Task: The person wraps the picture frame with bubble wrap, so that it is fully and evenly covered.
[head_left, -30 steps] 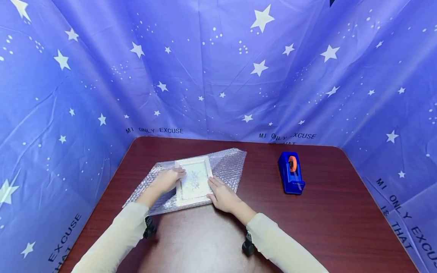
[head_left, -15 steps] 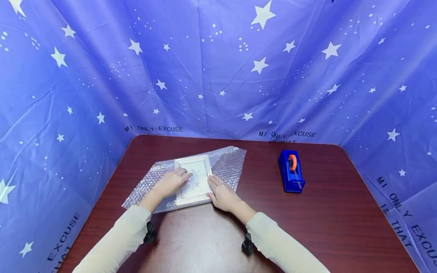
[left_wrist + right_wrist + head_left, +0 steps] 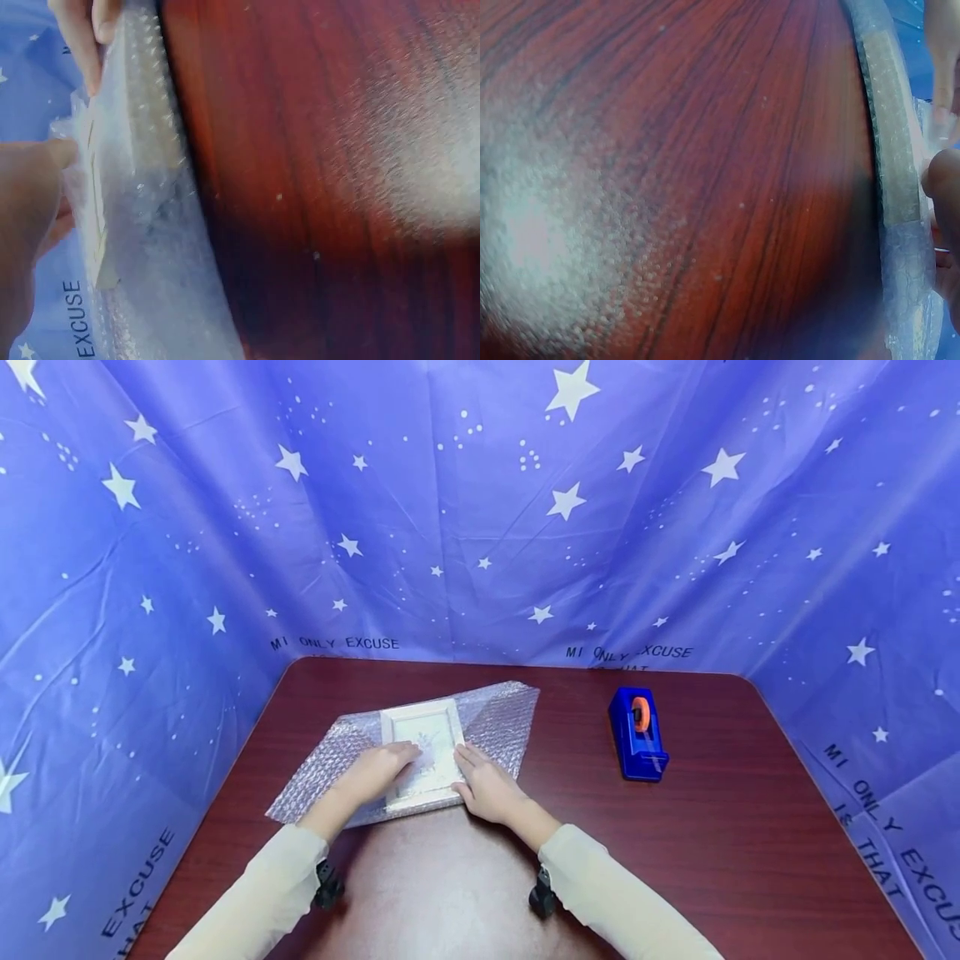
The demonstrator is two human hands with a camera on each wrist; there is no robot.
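A white picture frame [image 3: 446,724] with a faint line drawing lies flat on a sheet of bubble wrap [image 3: 495,718]. Clear wrap also covers the frame's near edge, as the left wrist view shows its bubbled side [image 3: 154,97]. My left hand [image 3: 375,772] reaches over the frame's left side, with extended fingers touching its middle. On the opposite side, my right hand [image 3: 491,787] rests along the right border, its fingers straight and its thumb near the lower corner. Parts of both hands' undersides are hidden.
A blue tape dispenser [image 3: 637,739] with an orange-cored roll stands to the right on the dark red wooden table [image 3: 735,827]. Behind the table hangs a blue curtain [image 3: 480,527] with white stars. Black wrist cameras [image 3: 543,893] sit under both cuffs.
My left hand has moved from the frame's left border inward over the picture, and its fingers now lie flatter. My right hand stays on the right border.
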